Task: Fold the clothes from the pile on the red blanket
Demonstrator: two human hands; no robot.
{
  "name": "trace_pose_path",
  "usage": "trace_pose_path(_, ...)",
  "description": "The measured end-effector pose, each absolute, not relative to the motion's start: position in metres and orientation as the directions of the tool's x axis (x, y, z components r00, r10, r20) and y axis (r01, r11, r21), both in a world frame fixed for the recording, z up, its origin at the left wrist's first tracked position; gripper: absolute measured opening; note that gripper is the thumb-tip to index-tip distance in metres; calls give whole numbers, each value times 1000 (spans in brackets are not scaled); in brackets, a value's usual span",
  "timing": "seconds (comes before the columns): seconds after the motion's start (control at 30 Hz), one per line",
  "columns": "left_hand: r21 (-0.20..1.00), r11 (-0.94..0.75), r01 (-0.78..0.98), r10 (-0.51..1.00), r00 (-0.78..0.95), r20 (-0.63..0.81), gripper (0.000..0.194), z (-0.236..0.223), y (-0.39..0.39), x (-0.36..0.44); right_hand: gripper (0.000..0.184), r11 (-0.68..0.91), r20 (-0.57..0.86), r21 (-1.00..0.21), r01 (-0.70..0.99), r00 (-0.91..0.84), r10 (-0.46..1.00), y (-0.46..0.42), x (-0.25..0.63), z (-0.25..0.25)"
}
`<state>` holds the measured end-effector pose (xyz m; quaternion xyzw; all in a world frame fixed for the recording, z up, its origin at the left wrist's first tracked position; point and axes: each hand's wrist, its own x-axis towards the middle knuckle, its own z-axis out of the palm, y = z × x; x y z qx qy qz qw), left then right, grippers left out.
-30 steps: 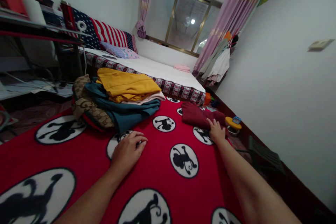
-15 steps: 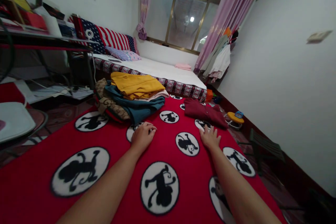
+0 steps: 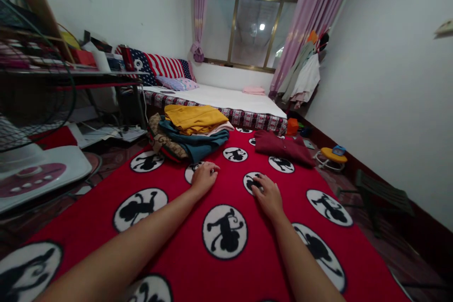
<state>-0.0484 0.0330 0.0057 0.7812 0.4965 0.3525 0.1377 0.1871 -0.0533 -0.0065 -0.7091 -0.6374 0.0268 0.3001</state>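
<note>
Both hands are at the middle of a red blanket (image 3: 187,240) printed with dark monkeys in white circles. My left hand (image 3: 204,178) is open, fingers loosely bent, just in front of a pile of folded clothes. On top of that pile lies a yellow garment (image 3: 194,119), with a teal garment (image 3: 198,144) beneath and a brown patterned piece (image 3: 171,147) at the left. My right hand (image 3: 268,196) is open too, fingers apart over the blanket and holding nothing. Beyond it lies a folded maroon garment (image 3: 283,146), apart from my fingers.
A low bed (image 3: 219,90) stands below the window. To the left are a cluttered desk (image 3: 106,75), a fan (image 3: 35,99) and a white chair (image 3: 56,170). A yellow stool (image 3: 331,155) and a dark folding stool (image 3: 384,193) are on the right.
My right hand has moved left and nearer to me, away from the maroon garment. My left hand stays near the clothes pile. The view has turned slightly left.
</note>
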Motion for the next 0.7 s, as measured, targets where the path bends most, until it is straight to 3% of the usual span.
trace_pose_path(0.13,485,-539,688,832,347,433,29,45,61,-61,26,97,420,-626,774,230,878,-50,199,-12)
trace_pose_path(0.23,338,-570,749,750,306,586,32,98,101,-73,25,123,448,-641,757,240,862,-50,198,-12)
trace_pose_path(0.33,214,-514,830,735,298,609,35,134,143,-81,24,130,454,-647,751,243,857,-51,195,-10)
trace_pose_path(0.4,145,-413,899,790,274,548,49,141,167,-82,23,123,449,-652,748,250,858,-52,195,-9)
trace_pose_path(0.53,195,-170,966,943,102,317,106,130,195,-76,20,109,437,-667,737,268,858,-52,195,-8)
trace_pose_path(0.63,163,-80,983,967,38,250,110,125,204,-70,18,96,425,-675,732,280,861,-52,195,-8)
trace_pose_path(0.7,131,-63,989,973,32,229,94,126,206,-68,17,93,423,-679,728,284,860,-52,194,-7)
